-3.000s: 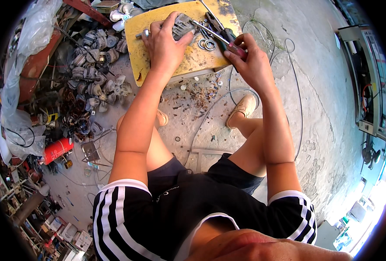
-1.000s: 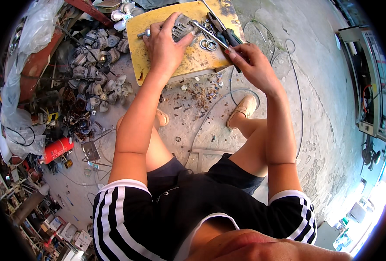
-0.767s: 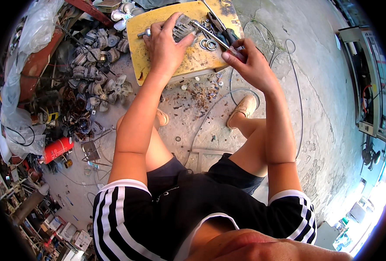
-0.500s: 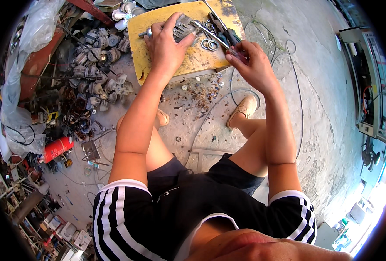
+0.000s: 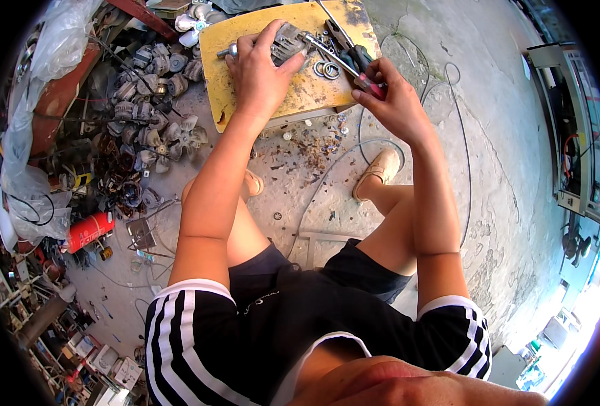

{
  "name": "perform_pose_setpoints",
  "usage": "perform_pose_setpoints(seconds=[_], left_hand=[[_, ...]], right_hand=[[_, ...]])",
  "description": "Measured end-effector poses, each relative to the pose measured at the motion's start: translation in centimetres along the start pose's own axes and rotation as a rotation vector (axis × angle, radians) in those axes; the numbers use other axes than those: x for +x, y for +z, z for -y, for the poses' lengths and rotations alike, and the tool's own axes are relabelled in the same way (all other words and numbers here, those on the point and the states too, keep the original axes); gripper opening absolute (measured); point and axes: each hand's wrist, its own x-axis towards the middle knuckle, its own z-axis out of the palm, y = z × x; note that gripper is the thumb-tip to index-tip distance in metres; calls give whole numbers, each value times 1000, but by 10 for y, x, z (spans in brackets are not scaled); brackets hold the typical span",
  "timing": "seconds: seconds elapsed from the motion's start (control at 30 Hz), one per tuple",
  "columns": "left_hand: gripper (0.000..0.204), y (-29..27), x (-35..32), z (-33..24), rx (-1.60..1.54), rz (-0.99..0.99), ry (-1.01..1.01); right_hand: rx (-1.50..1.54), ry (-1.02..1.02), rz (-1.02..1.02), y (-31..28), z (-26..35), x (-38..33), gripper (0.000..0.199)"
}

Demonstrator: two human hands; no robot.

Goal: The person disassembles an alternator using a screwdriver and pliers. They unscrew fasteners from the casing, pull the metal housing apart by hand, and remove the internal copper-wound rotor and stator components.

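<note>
Head cam, looking straight down: left hand (image 5: 262, 74) is clamped flat on a small grey motor (image 5: 287, 46) sitting on the yellow board (image 5: 246, 37) at the far side, fingers curled over its top and thumb against its right side. Right hand (image 5: 394, 101) has its fingers pinched round the red handle of a screwdriver (image 5: 344, 64). The shaft's long axis runs up and left from that hand, so the tip sits at the motor's right edge, just right of the left thumb. A couple of metal rings (image 5: 327, 69) lie right below the shaft.

Package-wise: a red canister (image 5: 89, 231) lies on its side on the floor at left, clear plastic bags (image 5: 56, 47) far left, small white boxes (image 5: 120, 369) near left. Labels too small to make out.
</note>
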Motion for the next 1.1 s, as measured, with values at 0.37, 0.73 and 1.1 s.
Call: perform_pose_setpoints(seconds=[0.37,0.73,1.1], left_hand=[[66,-3,1,1,-41,3,-28],[65,-1,0,1,-40,2,-12],[66,-1,0,0,-33,18,-23]], right_hand=[[-134,-105,-30,3,-11,2,35],[-39,34,22,3,2,0,41],[-46,-31,-41,5,-5,1,47]])
